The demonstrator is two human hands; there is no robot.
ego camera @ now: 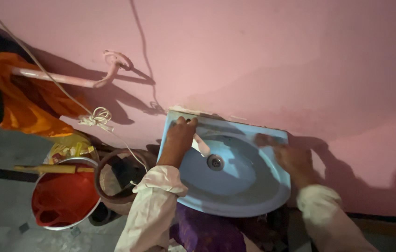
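A light blue wash basin (249, 196) hangs on a pink wall, with a metal drain (215, 162) in its bowl. My left hand (179, 137) rests on the basin's back left rim, fingers curled over the edge. A small white object (201, 145), perhaps a soap bar or a tap, lies just right of that hand; whether the hand touches it is unclear. On the back right rim, my right hand (286, 154) lies flat with its fingers pointing left. Both arms wear pale sleeves.
Left of the basin stand a steel-rimmed red bucket (65, 198), a brown clay pot (118, 179) and a yellow bag (72, 147). An orange cloth (20, 100) hangs on a wall rail (58, 78). A cord (100, 119) runs down the wall. Purple fabric (207, 231) lies under the basin.
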